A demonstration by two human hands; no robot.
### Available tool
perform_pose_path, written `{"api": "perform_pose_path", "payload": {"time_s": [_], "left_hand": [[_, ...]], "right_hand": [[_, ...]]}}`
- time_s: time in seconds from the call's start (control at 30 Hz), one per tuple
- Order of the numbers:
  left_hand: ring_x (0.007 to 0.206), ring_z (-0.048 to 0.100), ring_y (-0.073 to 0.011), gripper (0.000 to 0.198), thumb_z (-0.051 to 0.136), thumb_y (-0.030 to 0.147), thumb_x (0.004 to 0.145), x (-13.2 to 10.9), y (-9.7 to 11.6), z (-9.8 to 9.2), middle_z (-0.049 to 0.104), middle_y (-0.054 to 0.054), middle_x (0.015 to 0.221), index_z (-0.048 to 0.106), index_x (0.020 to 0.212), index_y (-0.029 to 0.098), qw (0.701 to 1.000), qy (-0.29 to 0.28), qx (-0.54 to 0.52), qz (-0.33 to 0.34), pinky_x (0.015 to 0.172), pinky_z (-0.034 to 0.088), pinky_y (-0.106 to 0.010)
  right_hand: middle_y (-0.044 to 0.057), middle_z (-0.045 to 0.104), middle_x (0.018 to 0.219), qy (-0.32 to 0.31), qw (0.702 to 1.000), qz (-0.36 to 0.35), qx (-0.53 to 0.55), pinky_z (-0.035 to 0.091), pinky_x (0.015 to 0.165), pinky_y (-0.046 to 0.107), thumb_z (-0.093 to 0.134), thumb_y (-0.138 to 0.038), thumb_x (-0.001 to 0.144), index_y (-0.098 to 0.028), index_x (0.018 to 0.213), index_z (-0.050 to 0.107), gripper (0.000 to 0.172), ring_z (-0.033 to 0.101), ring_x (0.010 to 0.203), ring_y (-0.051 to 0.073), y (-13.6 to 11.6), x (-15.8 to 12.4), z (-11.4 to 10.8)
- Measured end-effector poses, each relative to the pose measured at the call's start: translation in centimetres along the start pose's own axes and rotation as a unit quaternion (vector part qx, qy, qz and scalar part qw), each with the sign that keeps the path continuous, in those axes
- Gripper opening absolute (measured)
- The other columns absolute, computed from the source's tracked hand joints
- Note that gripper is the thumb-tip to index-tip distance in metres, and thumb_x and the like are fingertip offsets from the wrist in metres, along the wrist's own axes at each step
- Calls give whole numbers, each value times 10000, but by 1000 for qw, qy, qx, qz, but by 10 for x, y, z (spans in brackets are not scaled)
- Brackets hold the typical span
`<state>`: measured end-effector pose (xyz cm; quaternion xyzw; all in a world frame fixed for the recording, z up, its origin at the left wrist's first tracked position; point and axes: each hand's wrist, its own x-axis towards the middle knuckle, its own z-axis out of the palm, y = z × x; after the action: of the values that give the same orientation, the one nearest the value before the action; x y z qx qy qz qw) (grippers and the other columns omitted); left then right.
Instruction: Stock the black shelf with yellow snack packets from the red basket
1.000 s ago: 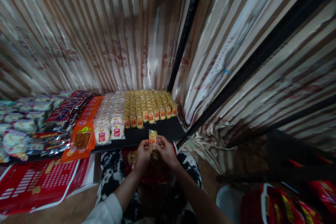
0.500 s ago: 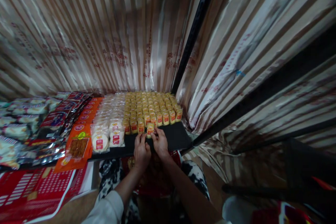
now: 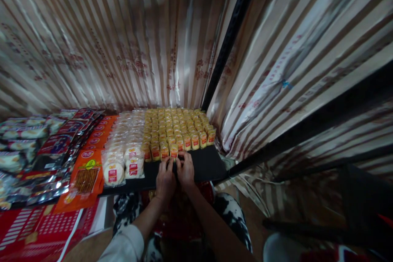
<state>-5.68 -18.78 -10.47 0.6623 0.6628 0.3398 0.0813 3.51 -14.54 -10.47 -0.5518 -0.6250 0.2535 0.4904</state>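
Observation:
In the head view, a small yellow snack packet (image 3: 173, 150) with a red-and-white label stands upright at the front of rows of matching packets (image 3: 172, 125). My left hand (image 3: 166, 179) has its fingertips bent against the packet's lower left. From the other side, my right hand (image 3: 185, 168) closes its thumb and fingers on the packet's lower right edge. Both hands rest over the front of the black shelf (image 3: 208, 164). Left of the yellow rows are clear bags of round white crackers (image 3: 114, 173).
Orange snack bags (image 3: 87, 178), dark glossy packs (image 3: 58, 147) and white-wrapped packs (image 3: 26, 131) fill the shelf's left. Below sits a red basket (image 3: 39, 229). A black metal post (image 3: 229, 45) rises at the back right corner, before striped sheeting (image 3: 138, 41).
The yellow packet has moved back from in front of the rows into line with the front row, both hands following it. The camera view has shifted slightly.

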Motion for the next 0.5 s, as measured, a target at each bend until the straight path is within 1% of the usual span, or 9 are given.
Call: {"api": "perform_pose_path", "payload": {"time_s": [0.07,0.17,0.33,0.5], "left_hand": [[1141,480,-229,462,428,58,790,-1,-1,1,503,-127,1239,516,1227,180,1000,-9,4,4,963,435,-389],[1172,462,-238,458,453,83,799,-3,-3,2,479,-138,1258,491,1246,175,1000,-14,12,11,970,429,-396],[1171,474,-233,452,447,105,817,-2,-2,4,483,-155,1267,455,1267,132,998,-30,43,38,965,437,-368],[1178,484,-232,455,428,82,812,-2,-5,9,503,-158,1281,450,1265,122,994,-33,83,59,950,449,-368]], "right_hand": [[104,526,1022,-8,1000,-6,19,532,768,316,403,-219,847,-192,999,524,195,540,950,187,-1,-1,-1],[105,524,1051,-15,999,-32,22,517,816,327,381,-209,857,-196,1005,543,220,529,988,185,-1,-2,-2],[97,552,1026,6,997,-57,-46,441,927,372,383,-216,863,-192,1005,606,265,516,1007,196,2,-5,1],[100,574,996,-2,994,-71,-81,446,900,352,355,-219,879,-183,1097,614,340,523,973,198,3,-7,2]]}}
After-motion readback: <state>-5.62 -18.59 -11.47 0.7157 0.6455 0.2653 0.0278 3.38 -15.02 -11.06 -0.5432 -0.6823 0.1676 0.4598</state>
